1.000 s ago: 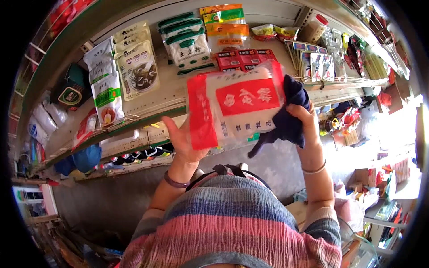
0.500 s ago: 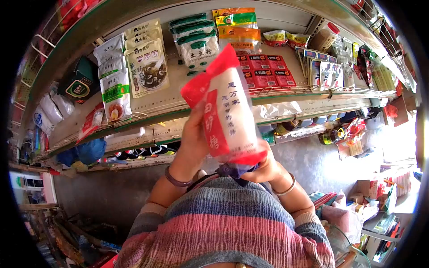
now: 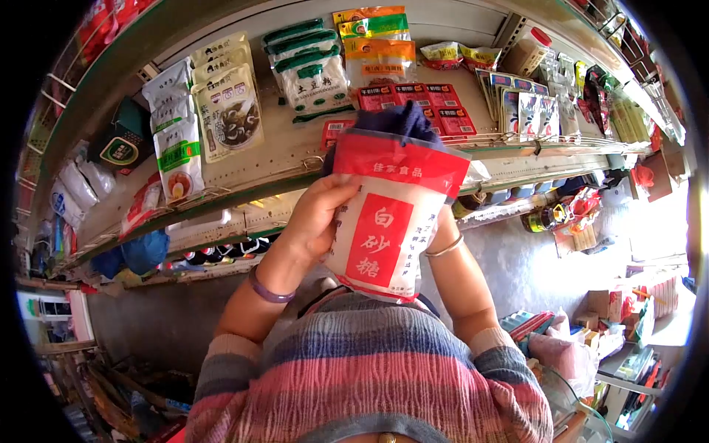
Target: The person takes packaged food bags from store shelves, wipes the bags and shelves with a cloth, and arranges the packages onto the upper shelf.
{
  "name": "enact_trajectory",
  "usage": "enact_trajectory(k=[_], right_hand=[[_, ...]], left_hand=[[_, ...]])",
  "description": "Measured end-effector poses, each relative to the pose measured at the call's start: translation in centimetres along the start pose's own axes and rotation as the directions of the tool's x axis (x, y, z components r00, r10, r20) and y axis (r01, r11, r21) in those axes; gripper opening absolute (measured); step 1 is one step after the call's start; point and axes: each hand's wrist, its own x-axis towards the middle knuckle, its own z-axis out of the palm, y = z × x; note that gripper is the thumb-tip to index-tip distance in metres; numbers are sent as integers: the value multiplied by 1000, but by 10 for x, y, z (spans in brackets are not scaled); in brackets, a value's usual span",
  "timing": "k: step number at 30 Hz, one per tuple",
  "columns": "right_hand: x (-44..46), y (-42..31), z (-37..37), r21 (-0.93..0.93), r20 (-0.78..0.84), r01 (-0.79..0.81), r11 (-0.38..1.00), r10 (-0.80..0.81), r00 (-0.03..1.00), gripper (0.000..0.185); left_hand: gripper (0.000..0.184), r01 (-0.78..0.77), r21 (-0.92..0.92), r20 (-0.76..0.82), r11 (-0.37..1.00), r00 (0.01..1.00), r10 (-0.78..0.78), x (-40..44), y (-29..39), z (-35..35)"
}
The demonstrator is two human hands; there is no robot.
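A clear and red plastic bag of white sugar [image 3: 382,240] faces me upright, its red label and Chinese print showing. My left hand [image 3: 323,210] is closed on the bag's left edge, thumb across the front. Behind the right edge is my right hand [image 3: 444,230], its fingers hidden by the bag. A bunched dark blue cloth [image 3: 405,122] sticks out above and behind the bag's top, where my right hand reaches. Both hands are in front of the shelf's edge.
The shelf [image 3: 244,166] ahead carries starch bags [image 3: 314,77], soup packets [image 3: 227,114], red boxes [image 3: 450,111] and sachets [image 3: 528,111]. Bottles stand on the lower shelf. Boxes and bags [image 3: 565,354] are piled at the right.
The bag has turned from its tilted side to its front label and now stands upright. The cloth has moved from below the bag to behind its top, with my right hand going behind it.
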Motion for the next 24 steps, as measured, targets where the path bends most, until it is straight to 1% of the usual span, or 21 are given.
enact_trajectory(k=[2, 3, 4, 5, 6, 7, 8, 9, 10, 12, 14, 16, 17, 18, 19, 20, 22, 23, 24], right_hand=[[8, -16, 4, 85, 8, 14, 996, -14, 1000, 40], [10, -26, 1, 156, 32, 34, 987, -39, 999, 41], [9, -33, -7, 263, 93, 56, 963, -83, 992, 41], [8, -40, -27, 391, 272, 34, 920, -151, 950, 49], [-3, -47, -20, 68, 187, 211, 975, -220, 957, 50], [-14, -53, -12, -286, 99, 302, 909, -286, 953, 51], [-25, -62, -14, -376, 66, 238, 895, -230, 971, 48], [-33, -73, -15, -461, 43, 179, 869, -179, 983, 45], [-36, -84, -13, -539, 31, 129, 832, -134, 991, 42], [-30, -91, 0, -681, 12, 53, 730, -61, 998, 37], [-47, -100, 66, -818, 228, 181, 546, 19, 973, 39], [-49, -127, 100, -863, 267, 221, 455, 38, 963, 41], [-50, -137, 119, -798, 298, 214, 563, 62, 952, 47], [-49, -136, 149, -719, 339, 306, 624, -70, 938, 48], [-37, -144, 170, -670, 460, 455, 586, -152, 875, 52], [-31, -147, 200, -639, 509, 533, 555, -214, 833, 48], [-18, -141, 268, -614, 560, 654, 443, -339, 756, 41], [-9, -135, 300, -603, 595, 705, 372, -379, 709, 38], [6, -132, 328, -554, 710, 793, 255, -353, 609, 34]], left_hand=[[21, -29, 9, -73, 1000, 997, 30, -5, 1, -8], [24, -41, -57, -48, 998, 998, 38, -8, 1, -13], [26, -119, -13, -84, 993, 989, 118, -14, 3, -14], [27, -195, 34, -117, 980, 973, 198, -21, 6, -11], [29, -271, 89, -124, 959, 952, 280, -27, 4, -15], [31, -342, 146, -129, 928, 924, 361, -32, 3, -18], [33, -285, -32, -147, 958, 949, 278, -34, 4, -32], [35, -225, -213, -164, 951, 967, 193, -36, 4, -46], [37, -174, -409, -103, 896, 984, 145, -40, 1, -58], [40, -68, -614, 151, 787, 968, 201, -44, -5, -94], [40, -222, -572, -60, 790, 971, 229, -57, -6, -112], [40, -226, -601, -53, 767, 969, 243, -65, -2, -118], [40, -218, -631, -37, 744, 967, 252, -71, 1, -119], [41, -229, -619, -24, 751, 962, 273, -74, 0, -127], [41, -223, -643, -15, 733, 960, 279, -76, -4, -138], [42, -218, -667, -8, 713, 958, 286, -78, -6, -146], [42, -257, -649, -42, 716, 952, 303, -85, -4, -152], [43, -276, -639, -61, 718, 949, 310, -89, -3, -154], [43, -294, -633, -72, 716, 943, 324, -92, -3, -158]])
